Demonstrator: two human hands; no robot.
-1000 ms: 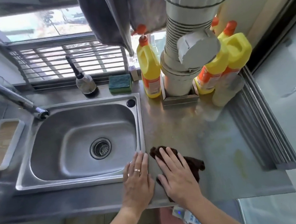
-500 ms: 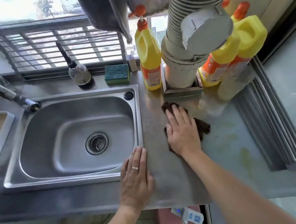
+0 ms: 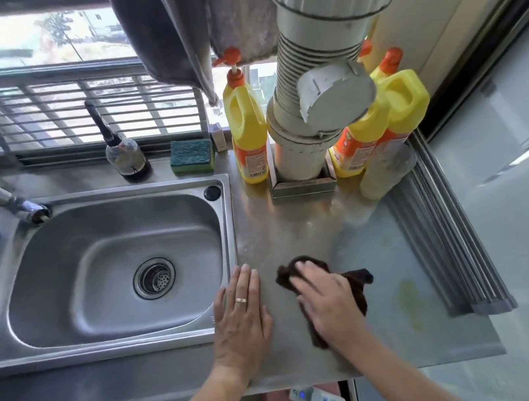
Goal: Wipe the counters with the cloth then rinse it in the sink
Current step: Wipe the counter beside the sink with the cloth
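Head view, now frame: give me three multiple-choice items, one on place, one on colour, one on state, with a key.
1. Where does the dark brown wiping cloth lie?
A. In the steel sink basin
B. On the steel counter right of the sink
C. Over the tap

2. What colour is the top face of the scouring sponge by the window?
A. Teal green
B. Red
C. White

3. What is the right hand doing?
A. Gripping a bottle
B. Hanging clear of the counter
C. Pressing flat on the cloth

Key:
1 B: the cloth sits on the steel counter, outside the steel sink basin.
2 A: the sponge top is teal green over a yellow base.
3 C: the palm and spread fingers cover the cloth, while the left hand rests flat by the sink's corner.
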